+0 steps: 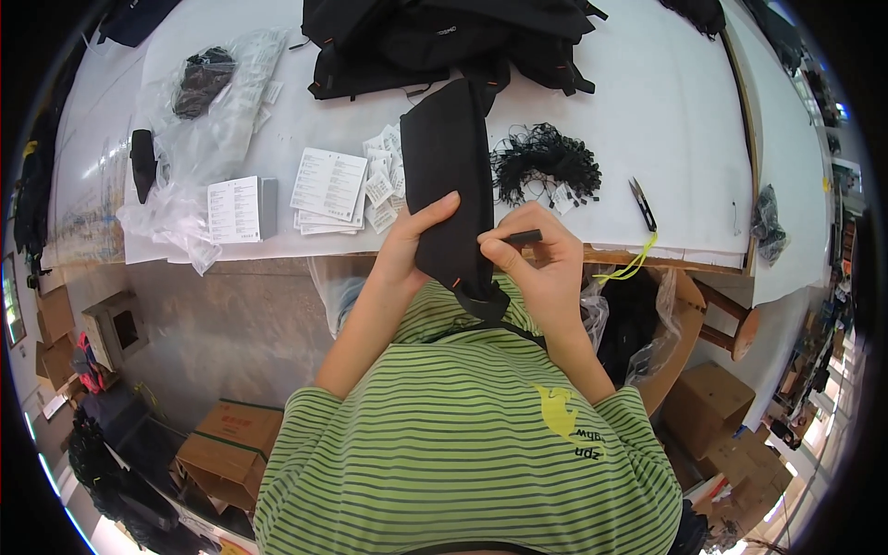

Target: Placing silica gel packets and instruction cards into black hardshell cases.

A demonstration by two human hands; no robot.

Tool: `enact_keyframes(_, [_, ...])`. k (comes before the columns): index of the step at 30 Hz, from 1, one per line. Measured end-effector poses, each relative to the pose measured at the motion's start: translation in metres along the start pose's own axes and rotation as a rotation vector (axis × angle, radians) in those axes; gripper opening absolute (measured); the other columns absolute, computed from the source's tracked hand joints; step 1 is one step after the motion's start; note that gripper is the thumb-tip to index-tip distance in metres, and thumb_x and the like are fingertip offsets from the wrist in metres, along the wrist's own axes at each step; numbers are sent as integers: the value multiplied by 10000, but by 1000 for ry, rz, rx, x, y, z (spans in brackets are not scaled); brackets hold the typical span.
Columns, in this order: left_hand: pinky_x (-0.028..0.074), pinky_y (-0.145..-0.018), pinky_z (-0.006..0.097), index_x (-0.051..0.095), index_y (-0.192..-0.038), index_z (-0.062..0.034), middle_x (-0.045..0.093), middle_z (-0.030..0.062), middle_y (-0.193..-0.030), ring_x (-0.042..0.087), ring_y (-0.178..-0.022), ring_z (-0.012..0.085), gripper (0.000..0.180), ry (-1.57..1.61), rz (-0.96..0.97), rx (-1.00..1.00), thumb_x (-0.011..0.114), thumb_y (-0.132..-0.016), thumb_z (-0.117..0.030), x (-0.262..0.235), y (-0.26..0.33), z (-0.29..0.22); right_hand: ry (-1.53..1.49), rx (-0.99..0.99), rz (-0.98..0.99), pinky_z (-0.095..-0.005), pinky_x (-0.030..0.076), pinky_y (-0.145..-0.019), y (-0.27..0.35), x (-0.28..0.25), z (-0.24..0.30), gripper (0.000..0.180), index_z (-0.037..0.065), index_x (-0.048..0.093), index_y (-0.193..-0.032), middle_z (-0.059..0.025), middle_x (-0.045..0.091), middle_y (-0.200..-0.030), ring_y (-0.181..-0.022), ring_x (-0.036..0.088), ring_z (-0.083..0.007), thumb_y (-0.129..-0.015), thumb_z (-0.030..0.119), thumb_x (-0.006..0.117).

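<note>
My left hand (413,239) holds a long, slim black fabric bag (449,157) upright over the table's near edge, thumb across its front. A small orange tab and a black strap loop show at the bag's lower end. Close against the bag's right side, my right hand (546,268) is closed, pinching a short black strip (524,237) between thumb and fingers. Whether that strip is joined to the bag, I cannot tell. Just beyond my right hand lies a tangled bunch of black cords (546,165).
Black bags (444,42) are piled at the back of the white table (666,120). Snips (643,205) with a yellow cord lie at the right. Leftward are a card stack (234,211), loose white cards (330,180), paper tags (381,185) and clear plastic bags (227,120). Below right stands an open carton (683,319).
</note>
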State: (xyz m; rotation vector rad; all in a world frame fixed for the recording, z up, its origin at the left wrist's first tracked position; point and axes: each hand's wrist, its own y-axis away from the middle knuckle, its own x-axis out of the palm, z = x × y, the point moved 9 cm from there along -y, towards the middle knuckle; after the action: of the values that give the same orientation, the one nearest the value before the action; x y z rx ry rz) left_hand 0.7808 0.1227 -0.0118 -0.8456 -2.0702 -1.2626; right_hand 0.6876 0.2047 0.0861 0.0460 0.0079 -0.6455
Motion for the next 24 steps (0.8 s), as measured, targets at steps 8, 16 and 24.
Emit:
enact_keyframes(8, [547,-758,316,559,-1135,-6,643,101,-998,651,-864,189,337,110,18,1,605,-903,-246,-5,-2,-2,434,-484,10,-234,414,-540,3,15,48,142,38,665,-803,-38,643,-845,-678,569,-150,-713,58,772])
enact_keyframes(16, [548,-771,322,555,-1149,-10,641,108,-1021,648,-893,188,353,6,0,32,612,-902,-255,-9,4,0,346,-385,68,-240,451,-489,5,19,36,141,43,655,-808,-54,674,-829,-660,600,-156,-719,30,762])
enact_keyframes(24, [535,-776,276,486,-1234,7,609,83,-1048,630,-897,155,550,-119,132,-184,738,-765,-131,22,27,26,270,-408,-272,-199,417,-541,-33,-33,52,80,13,655,-822,-50,658,-870,-683,568,-80,-768,-11,709])
